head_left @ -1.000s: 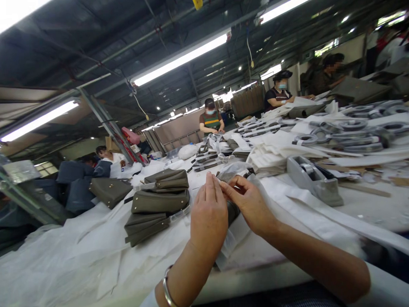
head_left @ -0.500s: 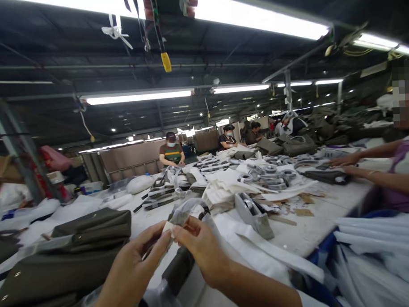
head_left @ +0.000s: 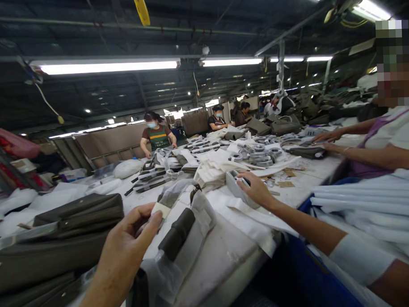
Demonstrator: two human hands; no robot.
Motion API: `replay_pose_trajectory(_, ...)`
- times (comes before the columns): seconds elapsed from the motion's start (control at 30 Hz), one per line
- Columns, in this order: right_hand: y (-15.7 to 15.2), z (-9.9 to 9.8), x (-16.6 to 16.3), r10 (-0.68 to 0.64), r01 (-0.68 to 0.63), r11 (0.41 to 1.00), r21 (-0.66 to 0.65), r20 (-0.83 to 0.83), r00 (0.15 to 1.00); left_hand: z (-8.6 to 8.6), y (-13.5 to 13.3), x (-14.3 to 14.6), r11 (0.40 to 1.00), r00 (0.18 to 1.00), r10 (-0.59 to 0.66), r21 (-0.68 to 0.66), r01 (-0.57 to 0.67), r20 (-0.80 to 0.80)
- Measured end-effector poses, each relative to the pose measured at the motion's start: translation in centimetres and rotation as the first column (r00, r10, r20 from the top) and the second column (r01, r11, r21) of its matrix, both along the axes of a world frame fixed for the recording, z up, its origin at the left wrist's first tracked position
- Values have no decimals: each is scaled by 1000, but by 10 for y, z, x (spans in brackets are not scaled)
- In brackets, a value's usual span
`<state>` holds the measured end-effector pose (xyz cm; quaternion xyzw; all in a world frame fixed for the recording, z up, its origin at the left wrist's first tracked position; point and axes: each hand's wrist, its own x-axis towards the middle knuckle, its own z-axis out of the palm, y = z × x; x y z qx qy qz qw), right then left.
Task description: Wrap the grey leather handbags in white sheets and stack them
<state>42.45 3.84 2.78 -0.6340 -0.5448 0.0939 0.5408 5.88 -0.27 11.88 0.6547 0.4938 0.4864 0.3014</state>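
My left hand (head_left: 127, 241) pinches a small pale piece of paper or tape (head_left: 161, 210) against a strap in clear plastic wrap (head_left: 170, 195). The wrapped strap loops down toward me, with a dark olive padded part (head_left: 177, 233) lying over clear plastic sheeting (head_left: 206, 211). Farther right, my right hand (head_left: 257, 192) is at a grey open-topped box (head_left: 233, 184) that looks like a tape dispenser. Its fingers are stretched out and partly apart at the box's top, and nothing shows in them. Part of the box is hidden behind this hand.
Folded olive fabric pieces (head_left: 76, 229) lie at the left. White sheets (head_left: 211, 169) and bundled wrapped straps (head_left: 254, 154) cover the table's middle. A blue bin (head_left: 305, 271) with white plastic (head_left: 367, 201) stands at the right. A co-worker's hands (head_left: 328, 140) rest on dark fabric; others work behind.
My right hand has left the strap and moved right to the grey box. My left hand keeps hold of the strap and pale piece. The camera view has tilted down and turned right.
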Motion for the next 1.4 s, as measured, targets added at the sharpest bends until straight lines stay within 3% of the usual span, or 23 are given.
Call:
replay_pose_trajectory(0.07, 7, -8, 40, -73, 72, 994, -88, -11, 997, 0, 1, 2, 1000, 1000, -6, 24, 6, 14)
replay_pose_trajectory(0.17, 12, -18, 64, -96, 81, 970, -229, -51, 994, -2, 5, 4, 999, 1000, -25, 34, 24, 10)
replay_pose_trajectory(0.27, 16, -30, 64, -94, 54, 958, -283, -129, 987, -7, 9, 5, 997, 1000, -18, 70, 16, 20)
replay_pose_trajectory(0.37, 19, -38, 60, -92, 33, 966, -256, -221, 971, -10, 10, 6, 995, 999, -2, 104, -1, 36)
replay_pose_trajectory(0.7, -11, -32, 51, 32, -77, 992, -99, -391, 920, -15, 10, 9, 993, 998, 8, 114, -16, 69)
replay_pose_trajectory(0.87, -26, -66, 45, -31, -97, 982, -160, -647, 762, -16, 12, 6, 992, 996, 1, 122, -12, 89)
replay_pose_trajectory(1.0, -37, -83, 44, -109, -46, 974, -223, -635, 765, -11, 9, -1, 997, 996, -69, 32, 67, 54)
replay_pose_trajectory(1.1, -45, -71, 33, -60, -68, 981, -180, -620, 782, -9, 7, -2, 997, 995, -80, 1, 81, 58)
replay_pose_trajectory(1.27, -62, -12, -29, 242, -261, 965, 2, -379, 893, -12, 7, 3, 991, 991, -125, 63, 122, 41)
replay_pose_trajectory(1.4, -77, 34, -94, 461, -458, 885, 83, -296, 837, -15, 7, 7, 979, 990, -138, 147, 142, -40)
